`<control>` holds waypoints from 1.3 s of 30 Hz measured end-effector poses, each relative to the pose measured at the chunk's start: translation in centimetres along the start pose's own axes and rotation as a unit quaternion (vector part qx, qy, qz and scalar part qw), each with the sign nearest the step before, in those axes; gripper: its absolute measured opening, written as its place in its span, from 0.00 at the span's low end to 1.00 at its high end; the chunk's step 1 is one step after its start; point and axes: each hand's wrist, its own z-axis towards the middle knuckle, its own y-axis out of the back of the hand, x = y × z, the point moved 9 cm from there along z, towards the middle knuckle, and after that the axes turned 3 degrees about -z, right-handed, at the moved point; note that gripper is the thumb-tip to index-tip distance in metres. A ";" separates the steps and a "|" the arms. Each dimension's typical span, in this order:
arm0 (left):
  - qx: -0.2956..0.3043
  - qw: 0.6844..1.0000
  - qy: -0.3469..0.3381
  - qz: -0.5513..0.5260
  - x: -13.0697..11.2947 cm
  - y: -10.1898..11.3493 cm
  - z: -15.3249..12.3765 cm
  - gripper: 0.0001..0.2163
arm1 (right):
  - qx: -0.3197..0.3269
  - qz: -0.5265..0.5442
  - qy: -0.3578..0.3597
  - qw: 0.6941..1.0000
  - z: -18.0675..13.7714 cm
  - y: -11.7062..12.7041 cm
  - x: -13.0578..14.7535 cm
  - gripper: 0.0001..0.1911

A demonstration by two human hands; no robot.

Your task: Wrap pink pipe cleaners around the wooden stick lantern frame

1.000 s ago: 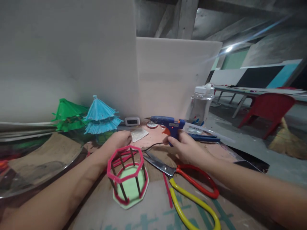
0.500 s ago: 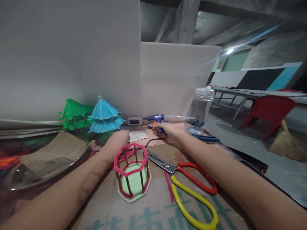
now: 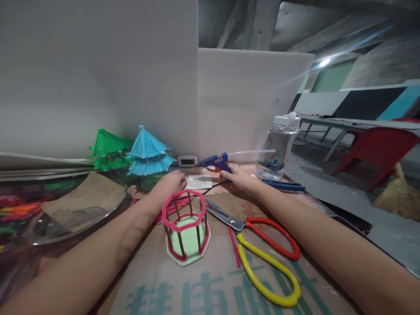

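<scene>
My right hand [image 3: 239, 176] is closed around the handle of a blue glue gun [image 3: 213, 161], with a long clear glue stick [image 3: 252, 152] out of its back end. My left hand [image 3: 172, 183] lies curled beside a small whitish card [image 3: 199, 182]; what its fingers hold, if anything, is hidden. Between my forearms stands a small octagonal frame [image 3: 183, 226], with pink rims, dark posts and a pale green base. To its right lie open scissors [image 3: 238, 225], with one red and one yellow handle loop. A pink strip [image 3: 234, 247] lies by the blades.
Blue [image 3: 147, 151] and green [image 3: 110, 146] fringed paper roofs stand at the back left. A clear bin [image 3: 78, 234] with brown cardboard is at the left. A water bottle [image 3: 274, 146] and dark blue tool [image 3: 284, 185] are at the right, with white panels [image 3: 252, 96] behind.
The camera view has shifted slightly. My right hand has settled on the glue gun's handle, and the glue stick's rear end tilts up a little. The frame and scissors stay in place.
</scene>
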 end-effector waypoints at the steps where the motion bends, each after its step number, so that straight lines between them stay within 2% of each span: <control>1: -0.004 1.000 0.000 0.004 -0.1 0.2 -0.1 0.10 | -0.001 -0.020 0.002 1.000 -0.1 0.2 0.1 0.07; 4: -0.021 1.000 0.006 0.005 -0.5 1.1 -0.5 0.10 | -0.002 -0.071 0.003 0.997 -0.3 0.5 0.5 0.09; 10: -0.059 0.997 0.009 -0.038 -1.8 3.4 -2.0 0.14 | -0.019 -0.111 -0.013 0.994 -0.9 0.4 1.0 0.07; 14: -0.015 0.997 -0.040 -0.062 -2.6 2.3 -1.9 0.13 | -0.013 -0.102 -0.035 0.994 -1.4 0.1 0.8 0.08; 18: 0.018 0.996 -0.081 -0.041 -3.0 1.0 -1.3 0.11 | -0.012 -0.127 -0.020 0.992 -1.9 0.2 1.6 0.10; 21: 0.003 0.998 -0.054 -0.015 -2.6 1.4 -1.3 0.12 | -0.021 -0.149 0.001 0.989 -2.2 0.3 2.4 0.13; 25: -0.037 0.999 0.037 0.006 -1.7 3.3 -2.3 0.14 | -0.025 -0.169 0.023 0.985 -2.3 0.1 2.9 0.18; 28: -0.036 0.996 0.078 0.009 -1.4 4.0 -3.1 0.13 | -0.022 -0.184 0.030 0.982 -2.2 -0.3 2.6 0.19; 34: -0.001 0.997 0.083 0.002 -2.1 3.6 -3.3 0.12 | -0.010 -0.209 0.048 0.977 -2.2 -1.0 2.6 0.20; 39: -0.004 0.997 0.079 -0.019 -2.2 3.5 -3.3 0.13 | 0.010 -0.233 0.047 0.971 -2.5 -1.3 3.1 0.22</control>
